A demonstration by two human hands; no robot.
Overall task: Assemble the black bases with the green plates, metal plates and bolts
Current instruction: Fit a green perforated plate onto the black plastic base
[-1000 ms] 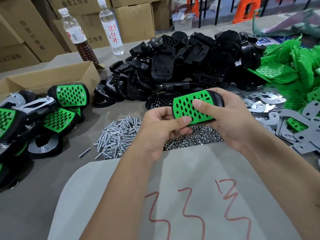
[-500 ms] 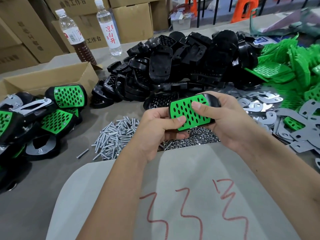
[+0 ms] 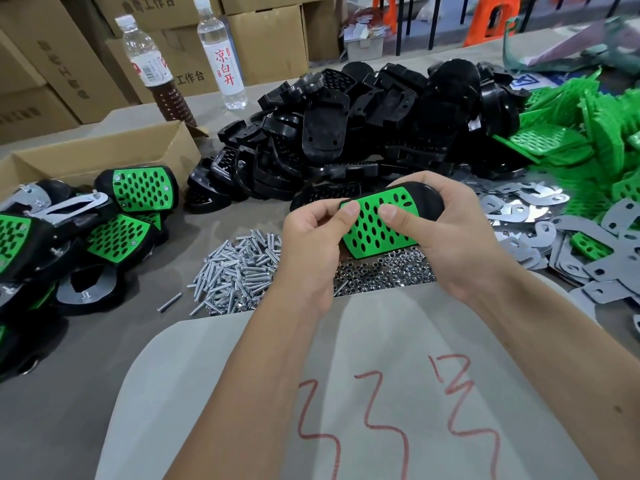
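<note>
Green perforated plastic fills the space between both hands: a green plate sits on a black base, held up above the worktop. The left hand grips the near end with its thumb on the plate's face, and the right hand wraps the far end with its thumb pressed on the holes, probably to seat the plate flush before any bolt goes in.

Just below lie the loose bolts and a heap of nuts, within short reach of either hand. The metal plates spread to the right, the spare green plates behind them, and the black bases are piled straight ahead; each kind lies in its own heap, which likely eases picking.

At the left an open cardboard box stands beside finished assemblies; what it holds is hidden. Two bottles stand behind it.
</note>
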